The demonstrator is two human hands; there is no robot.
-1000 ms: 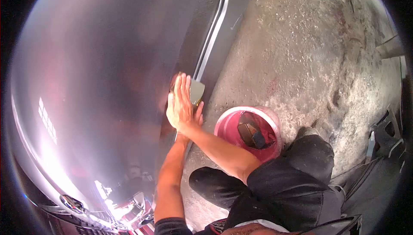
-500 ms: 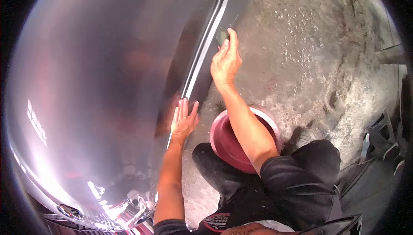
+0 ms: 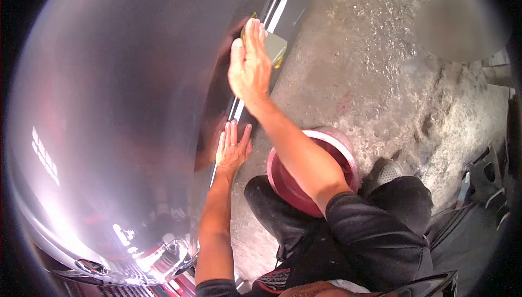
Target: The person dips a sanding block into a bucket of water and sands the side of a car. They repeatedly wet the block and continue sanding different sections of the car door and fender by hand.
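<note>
My right hand (image 3: 251,74) lies across the dark car panel (image 3: 147,96), fingers stretched and close together, pressing a thin grey-green sheet of sandpaper (image 3: 276,48) to the body. The sheet's right part sticks out past the fingers, with a yellow patch at its lower corner; the rest is hidden under the hand. Beneath it runs a bright trim strip (image 3: 281,8) along the panel's edge. Lower down, my left hand (image 3: 231,153) rests flat over the same strip with its fingers spread. It holds nothing; a ring shows on one finger.
A maroon bucket (image 3: 277,180) stands between my knees, under my right forearm. Wet, rough concrete floor (image 3: 353,68) stretches along the right. My shoe (image 3: 389,173) is beside the bucket. Dark parts (image 3: 486,174) lie at the far right, and the car's shiny front end (image 3: 168,259) is at lower left.
My right hand has moved left and up from the panel's outer side onto the trim strip, taking the sandpaper along. Its fingers went from a pinch to flat. My left hand has barely moved.
</note>
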